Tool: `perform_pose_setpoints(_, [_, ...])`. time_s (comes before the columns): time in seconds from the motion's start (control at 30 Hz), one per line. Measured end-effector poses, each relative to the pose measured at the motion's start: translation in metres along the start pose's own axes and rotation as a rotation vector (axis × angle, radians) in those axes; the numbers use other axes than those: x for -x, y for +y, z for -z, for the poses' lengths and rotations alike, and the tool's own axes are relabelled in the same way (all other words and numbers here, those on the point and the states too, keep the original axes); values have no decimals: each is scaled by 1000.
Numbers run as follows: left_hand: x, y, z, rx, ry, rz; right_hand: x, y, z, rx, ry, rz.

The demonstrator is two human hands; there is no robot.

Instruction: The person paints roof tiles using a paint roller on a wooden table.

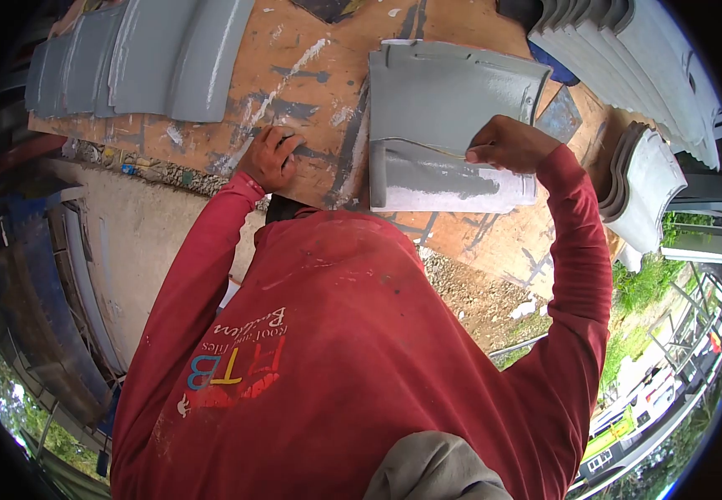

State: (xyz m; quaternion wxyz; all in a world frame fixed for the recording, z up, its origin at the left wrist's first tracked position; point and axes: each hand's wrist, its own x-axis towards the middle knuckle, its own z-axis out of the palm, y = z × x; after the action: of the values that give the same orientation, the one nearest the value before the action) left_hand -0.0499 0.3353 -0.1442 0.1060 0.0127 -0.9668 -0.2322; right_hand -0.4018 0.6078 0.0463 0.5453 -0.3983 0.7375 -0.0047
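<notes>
A roof tile (453, 92) lies on the paint-marked wooden board (311, 175), mostly coated grey, with a pale, whitish strip along its near edge. My right hand (511, 144) is closed on a thin wire-like rod (428, 146) above the tile's right half. The rod reaches left across the tile, and its far end is hard to make out. At the board's near edge, left of the tile, my left hand (273, 158) rests with loosely bent fingers apart and nothing visible in it.
Several grey-coated tiles (148, 62) lie at the upper left. Uncoated tiles (611, 67) stand stacked at the upper right, with a smaller stack (644, 183) below them. Gravel and concrete ground (152, 217) show beyond the board's near edge.
</notes>
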Motion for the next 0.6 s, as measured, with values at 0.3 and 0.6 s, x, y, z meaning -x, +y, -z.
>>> perform_pose_setpoints(0.3, [0,1,-1,-4,-31,-3,138,141,54,-135,70,-428])
perform_pose_setpoints(0.6, [-3,5,-1,-35,-21,-11,74,93,29,-107,-35,-151])
